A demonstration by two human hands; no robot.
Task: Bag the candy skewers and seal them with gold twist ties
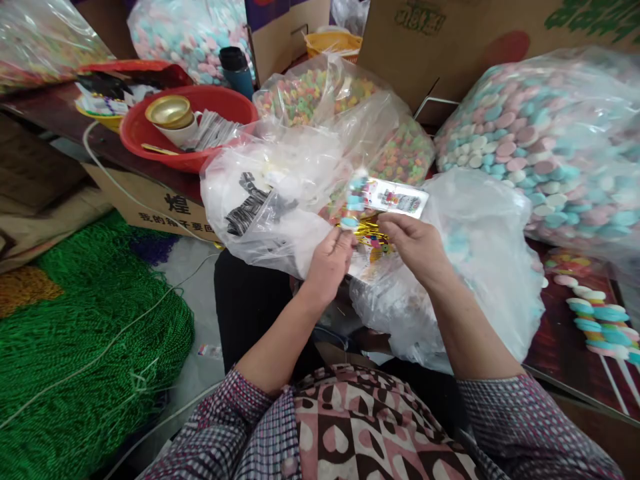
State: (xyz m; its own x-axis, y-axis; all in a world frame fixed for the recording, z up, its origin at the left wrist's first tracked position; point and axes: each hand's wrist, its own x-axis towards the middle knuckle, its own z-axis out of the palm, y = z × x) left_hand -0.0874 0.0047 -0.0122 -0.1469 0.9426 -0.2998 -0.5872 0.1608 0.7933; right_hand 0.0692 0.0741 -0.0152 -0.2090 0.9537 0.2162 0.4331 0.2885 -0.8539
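My left hand [330,262] pinches the lower end of a marshmallow skewer [357,197], its blue, white and pink pieces stacked upright. From the skewer's top a clear printed bag [399,198] reaches out to the right. Just under that bag, the fingers of my right hand [417,247] are pressed together; what they hold, if anything, is hidden. Shiny gold twist ties [369,231] lie in a heap between my hands. Around them spreads a large plastic bag [480,267] across my lap, and a bundle of black-and-white printed strips [247,210] shows at its left.
Finished-looking marshmallow skewers [603,323] lie at the right. Big bags of marshmallows [525,143] and fruit-coloured gummies [320,90] stand ahead. A red basin [220,103] holds a gold bowl [170,112]; a dark bottle [237,73] stands behind. Green cord [100,340] covers the floor left.
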